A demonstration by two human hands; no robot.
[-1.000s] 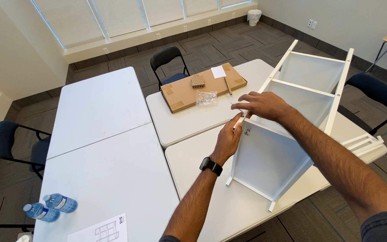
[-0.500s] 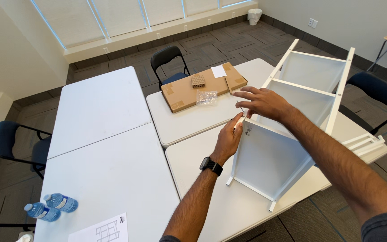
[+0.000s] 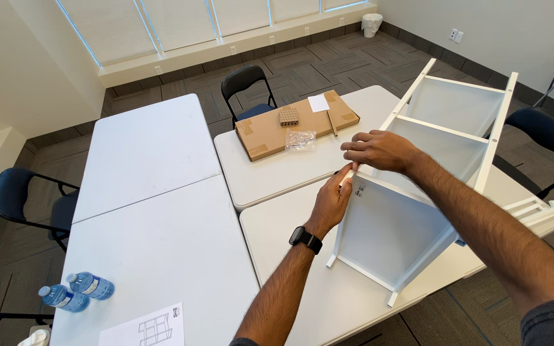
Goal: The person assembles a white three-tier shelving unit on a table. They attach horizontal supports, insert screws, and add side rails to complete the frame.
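This looks like an office meeting room or training room. Four plain white folding benches (image 3: 142, 147) are pushed together in the middle, with dark folding chairs (image 3: 246, 80) set around them. The floor is grey carpet tile laid in a herringbone pattern. A long row of windows with pale roller blinds (image 3: 181, 22) runs above a low ledge along one wall. The other walls are bare and off-white, with wall sockets (image 3: 456, 34) low down and a small white waste bin (image 3: 371, 24) standing in the corner.
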